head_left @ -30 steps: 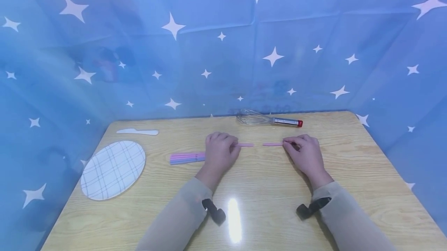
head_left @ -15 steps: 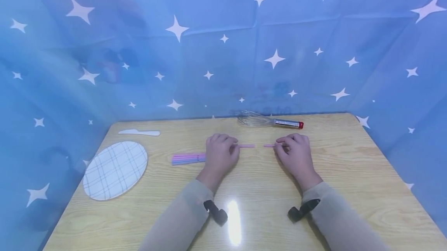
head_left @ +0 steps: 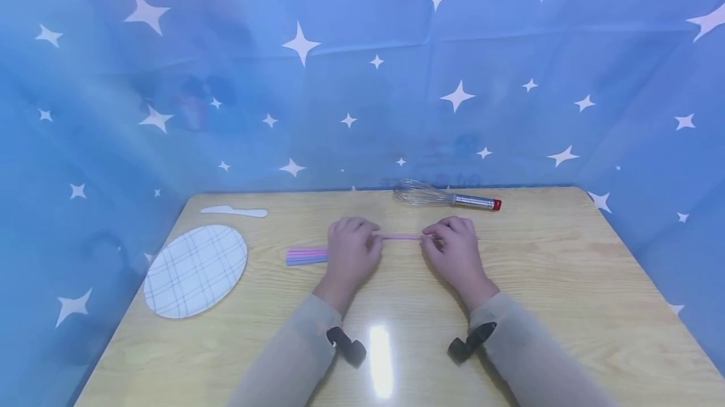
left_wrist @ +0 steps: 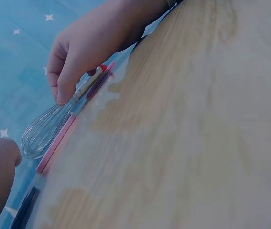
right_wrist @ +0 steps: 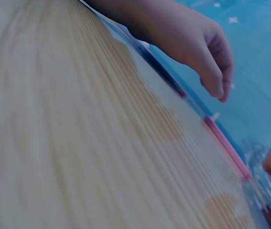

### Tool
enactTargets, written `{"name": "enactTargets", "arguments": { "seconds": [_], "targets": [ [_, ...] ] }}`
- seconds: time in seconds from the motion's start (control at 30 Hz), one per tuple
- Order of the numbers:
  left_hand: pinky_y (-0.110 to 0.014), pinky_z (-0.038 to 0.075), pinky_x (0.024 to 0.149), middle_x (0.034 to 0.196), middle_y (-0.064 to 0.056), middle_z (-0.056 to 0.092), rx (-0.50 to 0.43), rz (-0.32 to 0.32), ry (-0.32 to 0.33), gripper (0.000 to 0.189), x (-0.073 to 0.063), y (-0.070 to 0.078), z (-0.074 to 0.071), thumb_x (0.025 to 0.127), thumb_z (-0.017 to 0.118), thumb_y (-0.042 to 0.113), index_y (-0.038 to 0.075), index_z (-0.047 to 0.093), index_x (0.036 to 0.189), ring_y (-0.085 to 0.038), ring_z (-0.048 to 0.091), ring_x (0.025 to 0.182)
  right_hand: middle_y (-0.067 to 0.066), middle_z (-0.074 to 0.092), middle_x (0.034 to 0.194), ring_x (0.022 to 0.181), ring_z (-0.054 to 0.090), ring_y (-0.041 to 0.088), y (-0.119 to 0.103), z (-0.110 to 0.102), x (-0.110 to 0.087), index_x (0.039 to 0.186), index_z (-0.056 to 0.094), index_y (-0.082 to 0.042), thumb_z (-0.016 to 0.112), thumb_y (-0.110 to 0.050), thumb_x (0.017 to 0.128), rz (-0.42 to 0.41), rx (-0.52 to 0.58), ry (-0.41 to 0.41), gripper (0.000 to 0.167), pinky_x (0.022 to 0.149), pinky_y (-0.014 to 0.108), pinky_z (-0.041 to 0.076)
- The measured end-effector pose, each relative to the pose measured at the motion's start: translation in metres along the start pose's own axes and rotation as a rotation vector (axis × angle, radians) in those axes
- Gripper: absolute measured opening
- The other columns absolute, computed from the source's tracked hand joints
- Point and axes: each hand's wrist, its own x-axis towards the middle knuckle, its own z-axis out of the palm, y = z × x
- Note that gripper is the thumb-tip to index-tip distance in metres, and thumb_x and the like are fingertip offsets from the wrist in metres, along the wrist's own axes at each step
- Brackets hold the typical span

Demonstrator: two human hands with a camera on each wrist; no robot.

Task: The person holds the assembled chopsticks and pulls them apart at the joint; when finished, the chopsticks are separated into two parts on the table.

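A thin pink straw-like stick [head_left: 401, 236] spans the space between my hands, low over the table. My left hand [head_left: 350, 250] pinches its left part between thumb and fingers. At the right part, my right hand [head_left: 455, 253] grips with thumb and fingertips. In both wrist views the pink stick [left_wrist: 59, 143] [right_wrist: 225, 145] shows a solid pink middle stretch, and the sections by the fingers look darker or bluish. A bundle of similar pink, purple and blue sticks [head_left: 306, 256] lies left of my left hand, its right end hidden behind that hand.
A whisk [head_left: 447, 196] with a red-tipped handle lies behind the hands. On the left are a white knife [head_left: 234, 211] and an oval plate [head_left: 195, 272] with a blue check pattern. A blue curtain [head_left: 362, 80] with white stars rises behind the wooden table [head_left: 566, 306].
My right hand has moved left, toward my left hand, with its pink piece. The gap between the two pink pieces has gone, and they form one line. The view has shifted slightly.
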Motion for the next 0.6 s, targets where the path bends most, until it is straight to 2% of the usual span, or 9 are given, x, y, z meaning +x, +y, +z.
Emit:
{"name": "enactTargets", "arguments": {
  "seconds": [0.1, 0.3, 0.37, 0.47, 0.6],
  "targets": [
    [-0.05, 0.041, 0.111, 0.117, -0.001, 0.075, -0.002, -0.007, -0.009, 0.017, -0.004, -0.006, -0.007, 0.096, 0.077, 0.024, 0.015, 0.079, 0.111, -0.024, 0.062, 0.116, 0.011, 0.066, 0.101, 0.102, 0.053, 0.037, -0.012, 0.013, 0.002, 0.096, 0.081, -0.009, 0.079, -0.012, 0.092, -0.022, 0.016, -0.005, 0.006, 0.093, 0.051, 0.041],
    [-0.05, 0.045, 0.107, 0.116, -0.004, 0.076, -0.021, 0.032, 0.019, 0.021, -0.011, -0.018, -0.023, 0.094, 0.078, 0.019, 0.012, 0.079, 0.114, -0.027, 0.065, 0.113, 0.01, 0.066, 0.102, 0.103, 0.054, 0.035, -0.031, 0.033, 0.007, 0.096, 0.081, -0.01, 0.08, -0.013, 0.092, -0.077, 0.051, -0.023, 0.005, 0.094, 0.05, 0.042],
    [-0.05, 0.046, 0.107, 0.116, -0.005, 0.076, -0.03, 0.026, 0.024, 0.021, -0.014, -0.024, -0.029, 0.094, 0.078, 0.018, 0.01, 0.079, 0.114, -0.028, 0.065, 0.113, 0.008, 0.066, 0.103, 0.104, 0.054, 0.034, -0.037, 0.038, 0.008, 0.096, 0.082, -0.011, 0.08, -0.016, 0.094, -0.076, 0.06, -0.038, 0.005, 0.095, 0.05, 0.042],
    [-0.052, 0.044, 0.11, 0.118, -0.006, 0.076, -0.038, -0.013, 0.014, 0.023, -0.02, -0.034, -0.038, 0.095, 0.076, 0.019, 0.009, 0.078, 0.116, -0.03, 0.065, 0.117, 0.008, 0.067, 0.105, 0.107, 0.054, 0.034, -0.045, 0.044, 0.011, 0.097, 0.081, -0.012, 0.08, -0.021, 0.096, -0.061, 0.077, -0.074, 0.009, 0.097, 0.051, 0.041],
    [-0.052, 0.039, 0.116, 0.125, -0.006, 0.074, -0.017, -0.109, -0.033, 0.029, -0.026, -0.048, -0.051, 0.1, 0.07, 0.025, 0.01, 0.075, 0.125, -0.03, 0.061, 0.125, 0.005, 0.067, 0.107, 0.112, 0.052, 0.032, -0.056, 0.052, 0.013, 0.099, 0.081, -0.014, 0.078, -0.024, 0.098, -0.032, 0.095, -0.118, 0.01, 0.103, 0.052, 0.037]
  ]
}}
